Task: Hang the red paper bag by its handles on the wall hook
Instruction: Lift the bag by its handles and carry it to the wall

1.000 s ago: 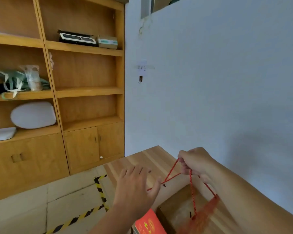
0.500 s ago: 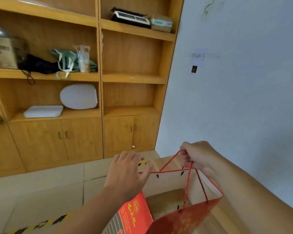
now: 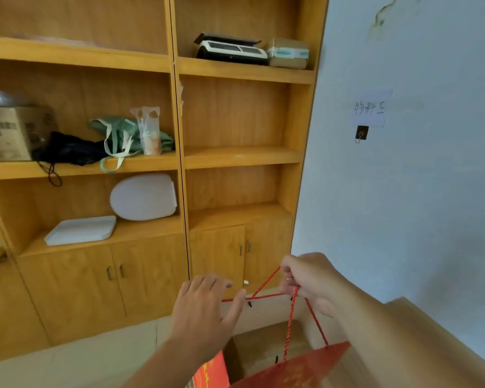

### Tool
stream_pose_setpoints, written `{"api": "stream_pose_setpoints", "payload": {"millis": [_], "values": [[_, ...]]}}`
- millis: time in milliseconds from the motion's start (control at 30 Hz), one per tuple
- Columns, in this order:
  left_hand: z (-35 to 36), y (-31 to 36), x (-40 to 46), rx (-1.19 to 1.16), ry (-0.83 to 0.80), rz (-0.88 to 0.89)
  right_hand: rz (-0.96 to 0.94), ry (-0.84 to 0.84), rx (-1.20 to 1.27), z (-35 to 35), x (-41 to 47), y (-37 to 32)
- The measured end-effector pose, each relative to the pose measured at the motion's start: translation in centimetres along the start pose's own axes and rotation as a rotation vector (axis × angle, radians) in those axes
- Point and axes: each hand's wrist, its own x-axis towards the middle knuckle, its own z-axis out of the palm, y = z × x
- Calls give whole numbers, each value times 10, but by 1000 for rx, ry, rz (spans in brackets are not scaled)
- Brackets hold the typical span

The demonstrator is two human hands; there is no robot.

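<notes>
The red paper bag [image 3: 300, 368] hangs open at the bottom of the view, its mouth facing me. My right hand [image 3: 310, 280] is shut on its red cord handles [image 3: 290, 323] and holds the bag up. My left hand [image 3: 205, 306] has spread fingers, with the thumb and a fingertip touching the near rim's red cord. The small dark wall hook [image 3: 361, 133] sits on the pale blue wall, up and to the right of my right hand, just below a paper label [image 3: 371, 107] with handwriting.
A tall wooden shelf unit [image 3: 179, 158] fills the left and centre, with cabinet doors below and boxes, bags, a scale and white lids on its shelves. A wooden tabletop corner [image 3: 420, 320] lies at lower right beside the wall. Tiled floor [image 3: 67, 362] lies below.
My view has swung left and closer to the shelves, so the hook now looks larger and nearer. Both hands keep their hold on the bag, which stays lifted.
</notes>
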Motion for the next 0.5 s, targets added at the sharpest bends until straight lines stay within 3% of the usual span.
{"api": "stream_pose_setpoints", "payload": {"millis": [167, 500], "values": [[22, -33, 95, 40, -30, -4, 23, -38, 28, 19, 91, -30], [69, -78, 276, 10, -23, 66, 98, 66, -12, 46, 235, -93]]}}
